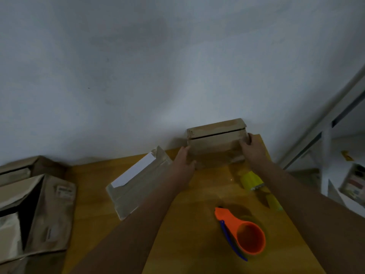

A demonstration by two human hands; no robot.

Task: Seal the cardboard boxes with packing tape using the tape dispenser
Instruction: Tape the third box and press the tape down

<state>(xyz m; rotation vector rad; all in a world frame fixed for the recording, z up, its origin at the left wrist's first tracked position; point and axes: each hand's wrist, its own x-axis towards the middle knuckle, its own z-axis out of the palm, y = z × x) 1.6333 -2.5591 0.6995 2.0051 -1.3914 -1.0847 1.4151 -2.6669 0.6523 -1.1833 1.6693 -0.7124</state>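
Both hands hold the cardboard box [215, 143] at the bench's [94, 194] far edge: left hand [183, 161] flat-fingered, right hand [252, 147] curled around it (orange tape dispenser [243, 232] lies nearer).

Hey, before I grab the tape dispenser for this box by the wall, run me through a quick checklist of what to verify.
1. Box held steady: ok, left hand and right hand are on either side of the cardboard box.
2. Top flaps closed: not ok, a dark gap shows along the seam.
3. Orange tape dispenser within reach: ok, lying on the wooden table near the right forearm.
4. A hand free to take it: not ok, both are on the box.
5. Tape end ready: cannot tell.
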